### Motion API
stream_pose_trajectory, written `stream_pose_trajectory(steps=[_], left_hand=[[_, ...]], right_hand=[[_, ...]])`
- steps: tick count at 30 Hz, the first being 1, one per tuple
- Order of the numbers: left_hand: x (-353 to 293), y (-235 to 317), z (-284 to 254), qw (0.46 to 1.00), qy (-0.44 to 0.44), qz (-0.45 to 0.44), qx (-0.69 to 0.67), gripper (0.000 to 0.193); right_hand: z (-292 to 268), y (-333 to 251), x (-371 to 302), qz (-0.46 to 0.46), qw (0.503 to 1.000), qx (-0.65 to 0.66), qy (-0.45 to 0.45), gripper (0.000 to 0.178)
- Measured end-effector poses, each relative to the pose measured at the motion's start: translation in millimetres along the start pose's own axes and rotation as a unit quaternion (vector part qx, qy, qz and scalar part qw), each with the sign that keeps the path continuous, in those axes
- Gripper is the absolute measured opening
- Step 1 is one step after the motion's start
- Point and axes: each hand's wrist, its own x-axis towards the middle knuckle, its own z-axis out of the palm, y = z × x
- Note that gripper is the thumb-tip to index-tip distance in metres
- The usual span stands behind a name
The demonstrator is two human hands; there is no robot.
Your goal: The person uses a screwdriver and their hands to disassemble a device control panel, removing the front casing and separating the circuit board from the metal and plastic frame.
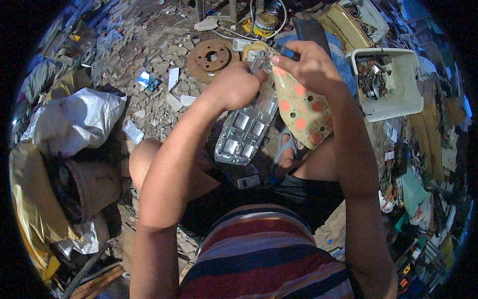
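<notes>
My left hand (pixel 239 87) is closed round the upper end of a grey, see-through plastic housing (pixel 249 124) with rows of square, shiny recesses. The housing slants down toward my lap. Just right of it hangs a yellowish sheet (pixel 302 110) with orange-pink spots and dark round holes. My right hand (pixel 313 67) grips a screwdriver (pixel 288 52) by its blue and black handle. Its thumb lies at the sheet's top edge, and whether it also pinches the sheet I cannot tell. The screwdriver's tip is hidden near my left hand.
A rusty brake disc (pixel 212 56) lies on the rubble-covered ground ahead. Behind it stands a yellow tin (pixel 265 24) beside a looped hose. To the right is a pale plastic bin (pixel 398 102) with scrap inside. A white sack (pixel 79 117) and a dark bucket (pixel 94 187) are at left.
</notes>
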Motion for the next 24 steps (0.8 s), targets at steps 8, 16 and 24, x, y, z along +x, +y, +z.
stream_pose_trajectory(steps=[8,16,24], left_hand=[[1.8,-4.3,2.4,1.000,-0.004,-0.003,0.025,0.053],[9.8,-15.7,11.5,0.995,0.031,0.051,0.076,0.052],[2.9,-8.8,6.4,0.999,0.022,0.040,0.003,0.056]], right_hand=[[-8.4,-11.2,1.2,0.067,0.994,0.040,-0.073,0.040],[-8.8,-9.4,3.5,0.115,0.981,0.095,-0.127,0.048],[-9.3,-18.5,-0.9,0.155,0.974,0.125,-0.103,0.034]])
